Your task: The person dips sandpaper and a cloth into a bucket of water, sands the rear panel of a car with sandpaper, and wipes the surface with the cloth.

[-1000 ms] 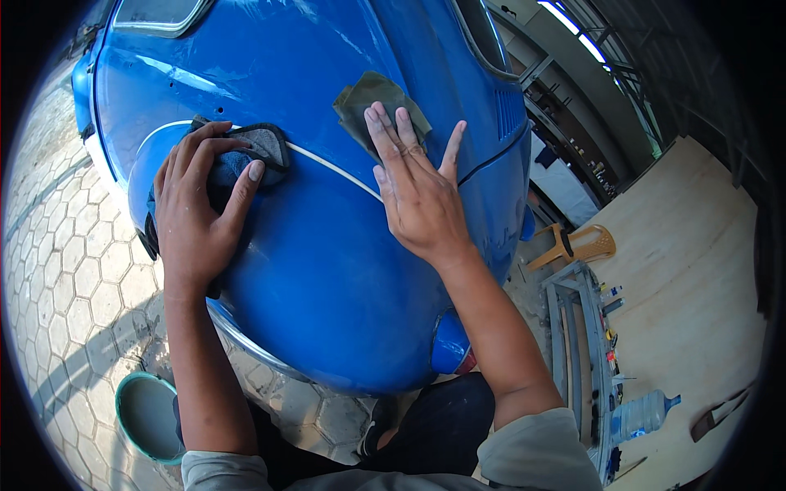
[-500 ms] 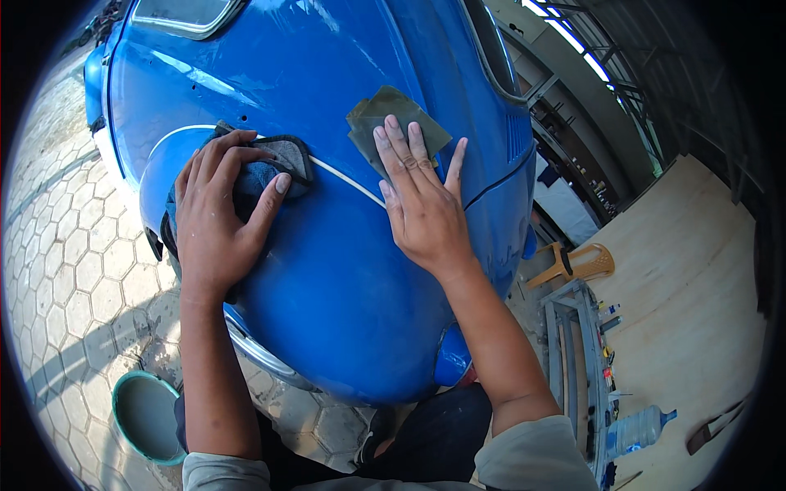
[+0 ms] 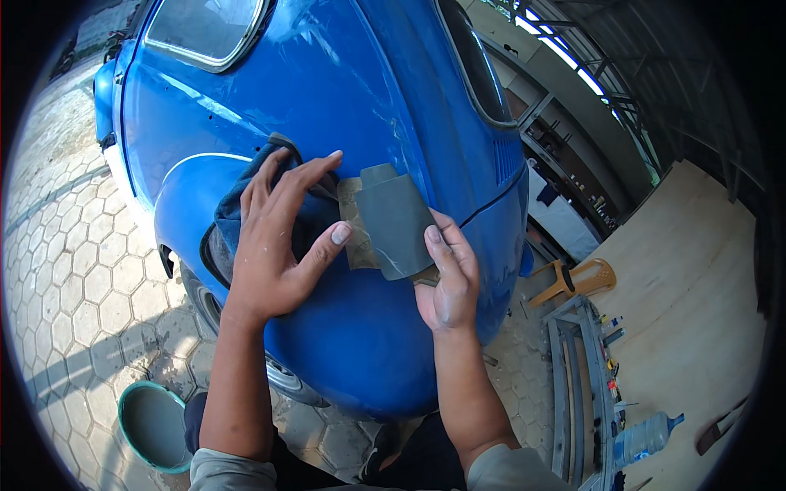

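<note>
sandpaper sheet [image 3: 395, 222] | right hand [image 3: 446, 282] fingers grasping | left hand [image 3: 274, 245] spread on blue cloth [image 3: 237, 204] | car fender [image 3: 360, 335]

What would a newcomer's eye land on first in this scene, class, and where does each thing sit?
The glossy blue car body fills the middle. Against it, the right hand holds a dark sheet of sandpaper, while the left hand spreads over a blue cloth on the fender. At lower left, a green-rimmed bucket stands on hexagonal paving.

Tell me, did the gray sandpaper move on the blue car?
Yes. The sandpaper left the car body; the right hand holds it lifted, nearer the white trim line.
</note>
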{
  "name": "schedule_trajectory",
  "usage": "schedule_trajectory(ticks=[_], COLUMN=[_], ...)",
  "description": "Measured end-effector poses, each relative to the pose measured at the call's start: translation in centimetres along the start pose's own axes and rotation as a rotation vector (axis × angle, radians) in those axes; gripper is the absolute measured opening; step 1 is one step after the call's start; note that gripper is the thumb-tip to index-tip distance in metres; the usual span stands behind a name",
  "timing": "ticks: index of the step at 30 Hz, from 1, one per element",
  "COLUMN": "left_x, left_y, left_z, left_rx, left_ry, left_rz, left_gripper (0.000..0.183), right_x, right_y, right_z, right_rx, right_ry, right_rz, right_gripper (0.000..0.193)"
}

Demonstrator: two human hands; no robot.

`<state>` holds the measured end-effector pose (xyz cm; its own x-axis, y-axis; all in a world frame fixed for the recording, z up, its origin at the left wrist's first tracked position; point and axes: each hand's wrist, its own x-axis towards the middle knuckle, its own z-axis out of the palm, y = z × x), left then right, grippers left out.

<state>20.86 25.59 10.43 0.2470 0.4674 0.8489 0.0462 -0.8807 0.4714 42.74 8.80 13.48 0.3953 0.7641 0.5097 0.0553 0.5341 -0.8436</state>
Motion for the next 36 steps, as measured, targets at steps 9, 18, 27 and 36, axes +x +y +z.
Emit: schedule_trajectory(ticks=[9,18,27,36], left_x=[-0.1,-0.1,-0.4,-0.4], left_y=[1.6,0.4,0.5,0.3], left_z=[1.8,1.6,2.1,2.7], left_rx=[-0.666,-0.777,-0.531,-0.368], left_ry=[-0.124,-0.153,-0.06,-0.071], left_rz=[-0.399,-0.355,-0.271,-0.204], left_gripper=[0.036,0.02,0.02,0.026], right_x=[-0.4,-1.0,-1.9,-2.0], right_y=[1.6,2.0,1.9,1.4], right_z=[2.4,1.8,-1.5,1.8], right_rx=[-0.441,-0.131,0.045,0.197], right_ry=[-0.001,0.137,0.241,0.177], right_rz=[-0.225,-0.054,0.011,0.123], right_gripper=[0.06,0.036,0.033,0.062])
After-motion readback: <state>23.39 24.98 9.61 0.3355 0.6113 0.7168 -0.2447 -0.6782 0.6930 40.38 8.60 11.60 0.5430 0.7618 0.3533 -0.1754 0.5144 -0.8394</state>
